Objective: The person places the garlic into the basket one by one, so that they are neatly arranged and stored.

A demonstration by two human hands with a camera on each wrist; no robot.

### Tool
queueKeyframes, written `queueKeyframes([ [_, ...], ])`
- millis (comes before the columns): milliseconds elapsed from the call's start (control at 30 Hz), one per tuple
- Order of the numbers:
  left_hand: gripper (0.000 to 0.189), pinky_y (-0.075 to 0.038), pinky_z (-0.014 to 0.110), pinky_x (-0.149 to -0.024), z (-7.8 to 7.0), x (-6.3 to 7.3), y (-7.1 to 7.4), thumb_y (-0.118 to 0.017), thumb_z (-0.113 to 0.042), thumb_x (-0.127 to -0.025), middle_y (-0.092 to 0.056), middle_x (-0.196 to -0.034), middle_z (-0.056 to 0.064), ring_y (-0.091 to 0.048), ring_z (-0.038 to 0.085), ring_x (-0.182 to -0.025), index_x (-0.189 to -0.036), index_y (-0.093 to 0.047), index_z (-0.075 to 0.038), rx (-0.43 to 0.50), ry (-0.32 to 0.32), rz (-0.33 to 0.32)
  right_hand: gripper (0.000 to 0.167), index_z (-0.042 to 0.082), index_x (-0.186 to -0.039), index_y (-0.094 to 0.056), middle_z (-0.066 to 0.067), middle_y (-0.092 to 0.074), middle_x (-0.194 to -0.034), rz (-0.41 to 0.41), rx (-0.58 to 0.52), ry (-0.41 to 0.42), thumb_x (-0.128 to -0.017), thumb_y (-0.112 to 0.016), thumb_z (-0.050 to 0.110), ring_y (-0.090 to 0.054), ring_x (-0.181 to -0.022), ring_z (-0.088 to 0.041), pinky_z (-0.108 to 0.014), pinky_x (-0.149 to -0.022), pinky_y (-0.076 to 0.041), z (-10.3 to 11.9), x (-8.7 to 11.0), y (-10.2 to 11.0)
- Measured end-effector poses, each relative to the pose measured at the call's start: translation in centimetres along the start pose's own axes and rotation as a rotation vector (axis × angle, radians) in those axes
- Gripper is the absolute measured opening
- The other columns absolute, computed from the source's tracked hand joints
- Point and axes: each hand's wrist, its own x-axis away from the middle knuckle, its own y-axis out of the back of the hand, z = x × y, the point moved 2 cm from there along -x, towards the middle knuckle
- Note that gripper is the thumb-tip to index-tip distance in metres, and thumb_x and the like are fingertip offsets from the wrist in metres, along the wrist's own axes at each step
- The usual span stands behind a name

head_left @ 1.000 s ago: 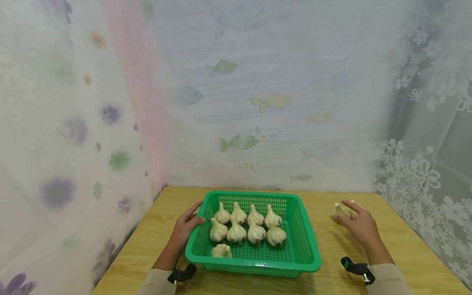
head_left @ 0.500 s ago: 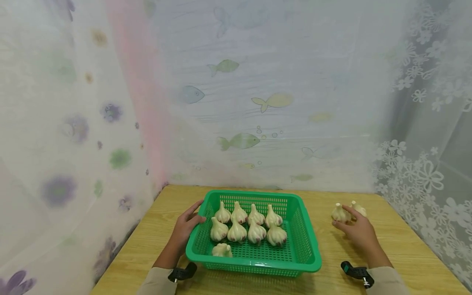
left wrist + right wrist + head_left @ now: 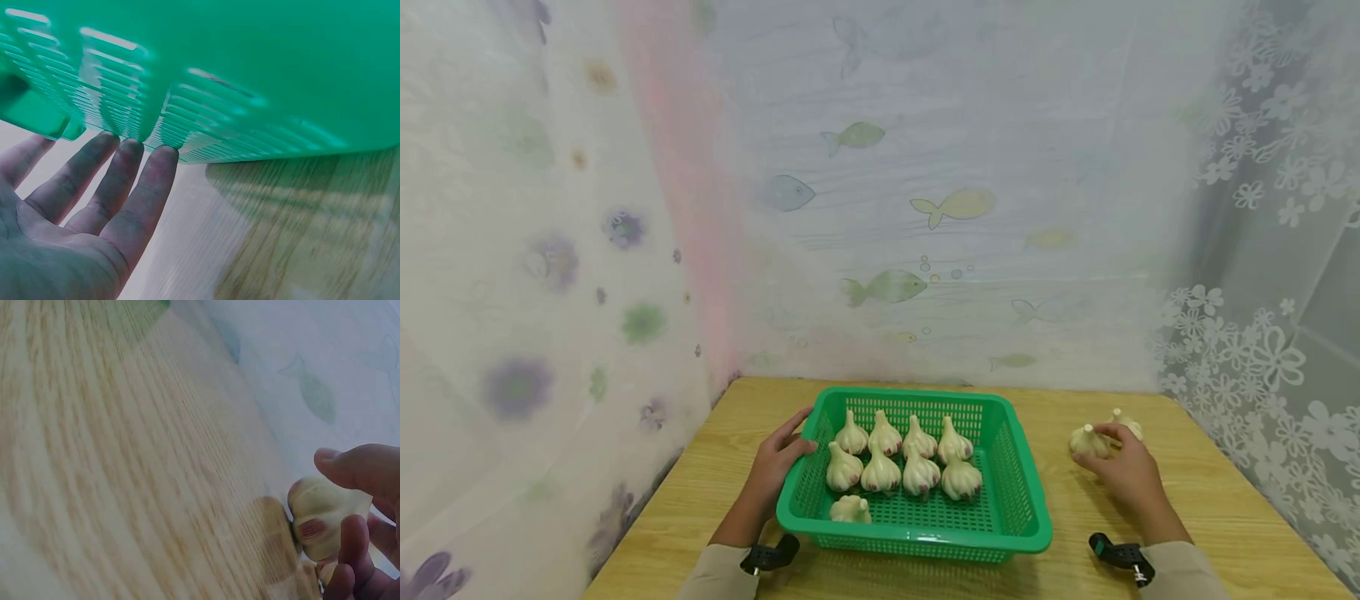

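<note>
A green plastic basket [image 3: 917, 537] stands on the table with several garlic bulbs [image 3: 882, 472] inside. Most sit upright in two rows; one bulb [image 3: 851, 509] lies tilted at the front left. My left hand [image 3: 772, 467] holds the basket's left side, thumb over the rim, while its fingertips [image 3: 164, 159] touch the slotted outer wall. On the table at right, my right hand [image 3: 1126, 471] has its thumb and fingers around a garlic bulb [image 3: 1088, 442]; this bulb [image 3: 317, 515] shows a reddish patch in the right wrist view. Behind it stands another bulb [image 3: 1130, 424], partly hidden by the hand.
The wood-grain table [image 3: 700, 467] reaches back to a pale curtain [image 3: 880, 350] printed with fish. Flowered curtains hang at the left [image 3: 550, 375] and right [image 3: 1262, 358]. A black wrist mount sits on each forearm.
My right hand and the nearer garlic bulb have shifted slightly toward me and left, apart from the bulb behind. The left hand and basket have stayed put.
</note>
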Motion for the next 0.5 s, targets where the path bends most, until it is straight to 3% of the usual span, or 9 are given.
queueKeyframes([
  [200, 0.062, -0.062, 0.046, -0.085, -0.16, 0.08, -0.13, -0.064, -0.012, -0.098, -0.063, -0.139, 0.024, -0.070, 0.035, -0.112, -0.156, -0.047, -0.027, -0.005, -0.007, -0.006, 0.085, -0.005, -0.153, -0.040, -0.034, -0.041, -0.155, -0.020, 0.067, 0.018, -0.091, -0.079, 0.039, -0.037, -0.139, -0.058, -0.070, -0.103, -0.039, -0.18, 0.00, 0.14],
  [300, 0.062, -0.062, 0.046, -0.085, -0.20, 0.09, -0.16, -0.063, -0.012, -0.099, -0.063, -0.138, 0.024, -0.070, 0.035, -0.112, -0.157, -0.046, -0.026, -0.009, -0.008, -0.006, 0.089, -0.009, -0.153, -0.040, -0.035, -0.044, -0.153, -0.018, 0.096, 0.025, -0.091, -0.079, 0.041, -0.035, -0.140, -0.059, -0.073, -0.107, -0.033, -0.22, -0.02, 0.22],
  [500, 0.059, -0.061, 0.046, -0.086, -0.26, 0.12, -0.15, -0.063, -0.012, -0.100, -0.062, -0.139, 0.024, -0.069, 0.036, -0.113, -0.154, -0.048, -0.029, -0.015, -0.014, -0.003, 0.088, -0.006, -0.150, -0.047, -0.034, -0.048, -0.150, -0.038, 0.107, 0.035, -0.090, -0.077, 0.051, -0.040, -0.137, -0.058, -0.071, -0.104, -0.038, 0.14, -0.09, 0.29],
])
